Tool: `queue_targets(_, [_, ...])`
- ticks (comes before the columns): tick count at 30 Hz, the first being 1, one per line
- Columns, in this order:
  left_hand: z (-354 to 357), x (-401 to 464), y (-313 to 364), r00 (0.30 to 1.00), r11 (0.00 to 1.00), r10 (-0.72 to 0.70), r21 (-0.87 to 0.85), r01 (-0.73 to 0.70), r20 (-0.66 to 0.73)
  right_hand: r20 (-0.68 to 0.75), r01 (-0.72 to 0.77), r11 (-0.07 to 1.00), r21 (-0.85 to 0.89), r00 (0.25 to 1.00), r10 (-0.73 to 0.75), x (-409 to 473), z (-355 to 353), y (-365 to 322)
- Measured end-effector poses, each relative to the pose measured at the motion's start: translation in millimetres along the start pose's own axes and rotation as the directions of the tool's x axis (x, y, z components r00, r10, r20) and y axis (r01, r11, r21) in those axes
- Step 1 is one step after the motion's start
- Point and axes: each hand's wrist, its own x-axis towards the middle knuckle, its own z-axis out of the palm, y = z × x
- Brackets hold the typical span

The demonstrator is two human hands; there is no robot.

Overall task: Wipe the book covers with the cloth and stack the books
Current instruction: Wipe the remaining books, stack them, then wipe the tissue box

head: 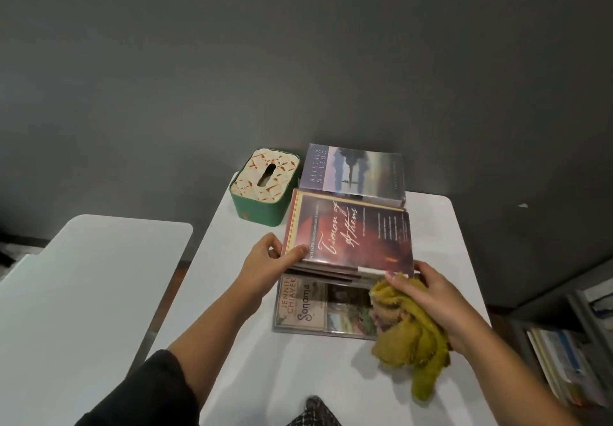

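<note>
- A white desk [331, 376] seen from above, set against a dark grey wall.
- At the middle of the desk, a small pile of books; the top one is a dark red book titled "Timon of Athens" [351, 236].
- The left hand [268, 261] grips the pile's left edge, thumb curled onto the top cover, the other fingers hidden under or behind the pile.
- The right hand [434, 299] is at the pile's near right corner, its fingers curled round a bunched mustard-yellow cloth [408, 329]; the fingertips touch the corner of the top book.
- The cloth hangs below the hand and drapes over the right part of a book titled "Sonoma" [315, 306], which lies flat toward the desk's near edge, partly beneath the pile.
- At the far edge, a pale book by Alistair MacLeod [355, 170] lies just behind the pile.
- At the far left corner, a green tissue box [262, 186] with a patterned cream lid.
- A second white desk [83, 293] stands to the left, apart.
</note>
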Motion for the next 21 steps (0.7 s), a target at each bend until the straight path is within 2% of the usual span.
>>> queue_targets(10, [6.4,-24.9,-55.6,0.988,0.990,-0.139,-0.023,0.141,0.061,-0.004,-0.113,0.992,-0.056,0.994,0.113,-16.0,19.8,49.7])
queue_targets(14, [8.7,-28.0,-71.8,0.980,0.981,-0.189,-0.015,0.191,0.066,-0.007,-0.105,0.988,-0.111,0.994,0.105,-19.9,24.8,56.0])
queue_targets(17, [7.5,-27.4,-75.7,0.979,0.980,-0.193,0.069,0.189,0.065,0.050,-0.095,0.966,-0.242,0.993,0.110,-21.3,16.9,54.8])
queue_targets(21, [2.2,-24.4,-74.2,0.978,0.969,-0.191,0.178,0.174,0.085,0.180,-0.163,0.938,-0.306,0.957,0.225,-23.7,-9.9,48.1])
